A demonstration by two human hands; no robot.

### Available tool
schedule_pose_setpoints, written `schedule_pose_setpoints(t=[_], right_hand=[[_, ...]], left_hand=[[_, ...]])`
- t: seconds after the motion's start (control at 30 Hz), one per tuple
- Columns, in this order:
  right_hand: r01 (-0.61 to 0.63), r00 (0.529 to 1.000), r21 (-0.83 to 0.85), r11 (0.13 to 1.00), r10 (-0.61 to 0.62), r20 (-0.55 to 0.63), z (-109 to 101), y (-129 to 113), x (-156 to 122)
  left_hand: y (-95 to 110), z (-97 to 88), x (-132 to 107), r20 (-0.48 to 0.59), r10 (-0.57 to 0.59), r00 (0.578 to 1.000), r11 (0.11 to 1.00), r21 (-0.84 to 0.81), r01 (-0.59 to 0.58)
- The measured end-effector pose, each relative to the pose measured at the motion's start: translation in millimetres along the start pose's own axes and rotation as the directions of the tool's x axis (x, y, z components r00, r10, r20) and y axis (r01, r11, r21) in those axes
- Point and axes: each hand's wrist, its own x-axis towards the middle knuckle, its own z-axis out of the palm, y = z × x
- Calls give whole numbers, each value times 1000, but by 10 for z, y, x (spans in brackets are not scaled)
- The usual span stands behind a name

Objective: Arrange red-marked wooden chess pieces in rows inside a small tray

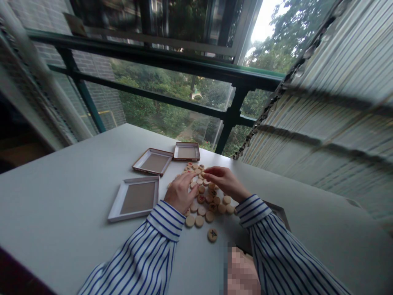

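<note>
Chinese chess pieces (206,200), round wooden discs, lie in a loose heap at the centre of the frame, and the rest of the scene is arranged around them.

The white desk (61,192) fills the lower left and middle of the frame and runs up to a dark green window railing (172,61), so the daylight falls straight onto the work. Three shallow box trays sit open side up to the left of and behind the heap, within easy reach: a white tray (135,198) at left centre, a brown-edged tray (152,162) above it, and a smaller tray (186,151) just beyond the pieces.

The left hand (181,191) lies palm down on the heap's left edge, fingers spread and loosely curled over several discs, gripping none that I can see. The right hand (224,180) reaches in from the right, fingertips drawn together over the upper part of the heap; whether they pinch a disc I cannot tell.

One piece with a dark character (212,234) lies apart, face up, below the heap.
</note>
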Motion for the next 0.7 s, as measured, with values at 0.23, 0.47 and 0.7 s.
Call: schedule_pose_setpoints(t=[0.23, 0.47, 0.7], right_hand=[[-49, 997, 127, 991, 41, 64, 12, -96, -63], [6, 993, 153, 988, -24, 113, 93, -95, -68], [26, 988, 224, 974, -60, 145, 127, -118, -80]], left_hand=[[43, -51, 15, -39, 11, 999, 999, -30, -12], [57, -99, 32, -52, 33, 998, 998, -46, -35], [35, -164, 49, -32, 74, 997, 995, -72, -76]])
